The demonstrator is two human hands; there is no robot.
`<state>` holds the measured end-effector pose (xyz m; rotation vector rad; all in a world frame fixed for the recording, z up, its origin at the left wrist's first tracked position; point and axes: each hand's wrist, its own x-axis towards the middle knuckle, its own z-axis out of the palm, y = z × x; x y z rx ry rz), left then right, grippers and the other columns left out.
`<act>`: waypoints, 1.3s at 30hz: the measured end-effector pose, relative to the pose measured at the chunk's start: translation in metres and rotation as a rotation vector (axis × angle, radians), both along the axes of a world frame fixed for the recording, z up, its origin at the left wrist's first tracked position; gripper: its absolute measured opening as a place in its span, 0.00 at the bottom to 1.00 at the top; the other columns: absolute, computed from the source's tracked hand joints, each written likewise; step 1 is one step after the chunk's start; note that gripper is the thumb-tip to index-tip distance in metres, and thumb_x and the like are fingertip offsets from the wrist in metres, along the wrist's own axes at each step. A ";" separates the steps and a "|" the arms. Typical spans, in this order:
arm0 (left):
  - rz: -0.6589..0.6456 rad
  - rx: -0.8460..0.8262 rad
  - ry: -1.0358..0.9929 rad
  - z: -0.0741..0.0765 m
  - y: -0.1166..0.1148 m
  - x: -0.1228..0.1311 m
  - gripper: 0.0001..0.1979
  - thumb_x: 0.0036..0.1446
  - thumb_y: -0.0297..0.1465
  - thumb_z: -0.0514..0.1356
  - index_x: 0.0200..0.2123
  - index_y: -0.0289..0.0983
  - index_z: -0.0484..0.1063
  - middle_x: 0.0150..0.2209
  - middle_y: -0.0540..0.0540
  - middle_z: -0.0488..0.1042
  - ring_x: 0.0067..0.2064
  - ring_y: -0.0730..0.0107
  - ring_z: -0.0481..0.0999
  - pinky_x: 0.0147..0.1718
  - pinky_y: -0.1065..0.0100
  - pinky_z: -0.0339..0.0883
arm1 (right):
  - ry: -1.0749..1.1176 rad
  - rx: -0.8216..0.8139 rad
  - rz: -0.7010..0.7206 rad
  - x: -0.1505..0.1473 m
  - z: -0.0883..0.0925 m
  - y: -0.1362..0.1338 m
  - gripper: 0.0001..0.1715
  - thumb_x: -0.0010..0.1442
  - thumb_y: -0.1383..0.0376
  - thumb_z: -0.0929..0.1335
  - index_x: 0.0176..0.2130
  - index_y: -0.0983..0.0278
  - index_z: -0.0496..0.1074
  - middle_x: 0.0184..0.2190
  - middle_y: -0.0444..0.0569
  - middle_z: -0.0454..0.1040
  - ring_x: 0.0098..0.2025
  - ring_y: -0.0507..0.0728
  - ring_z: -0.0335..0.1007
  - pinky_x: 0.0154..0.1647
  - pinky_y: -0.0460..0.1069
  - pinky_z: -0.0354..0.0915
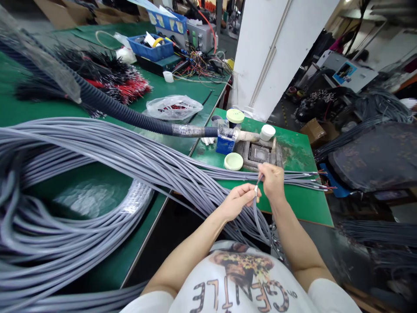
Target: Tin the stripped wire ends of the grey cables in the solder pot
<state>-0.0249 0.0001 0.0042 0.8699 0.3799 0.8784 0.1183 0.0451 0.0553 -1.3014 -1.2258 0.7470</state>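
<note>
Near the table's front edge, my left hand (243,199) pinches a grey cable (255,213) close to its end. Just right of it and slightly higher, my right hand (272,179) has its fingers closed on the thin wires (259,177) coming out of that end. The rest of this cable curves down towards my body. Behind my hands a row of other grey cables (299,178) lies across the green table, with stripped reddish wire ends at the right. A large coil of grey cables (97,143) spreads over the left side.
Beyond my hands sits a square soldering pot (259,153), with a ribbed dark hose (130,117) reaching it from the left. Around it are a blue box (225,144), a pale round lid (233,161) and a white tub (267,132). Black and red wires (104,78) lie farther back.
</note>
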 end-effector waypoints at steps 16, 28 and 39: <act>0.008 0.068 0.038 -0.004 -0.005 -0.010 0.20 0.51 0.46 0.64 0.27 0.31 0.75 0.25 0.47 0.69 0.24 0.79 0.61 0.25 0.72 0.54 | -0.197 -0.223 0.465 -0.008 0.029 -0.028 0.14 0.54 0.59 0.71 0.22 0.65 0.74 0.21 0.43 0.67 0.22 0.49 0.60 0.24 0.46 0.56; 0.092 -0.156 -0.163 -0.011 -0.002 -0.010 0.15 0.53 0.41 0.64 0.31 0.33 0.72 0.26 0.48 0.70 0.26 0.77 0.64 0.29 0.71 0.57 | -0.012 -0.032 0.312 -0.004 -0.006 -0.026 0.13 0.55 0.62 0.71 0.21 0.63 0.74 0.17 0.40 0.62 0.20 0.48 0.54 0.23 0.47 0.52; 0.199 -0.270 -0.169 -0.012 0.012 -0.014 0.16 0.47 0.40 0.69 0.30 0.32 0.74 0.25 0.50 0.70 0.26 0.79 0.65 0.30 0.73 0.60 | -0.784 0.485 0.477 0.014 -0.004 -0.047 0.26 0.59 0.73 0.66 0.53 0.50 0.71 0.48 0.49 0.74 0.50 0.59 0.68 0.50 0.58 0.66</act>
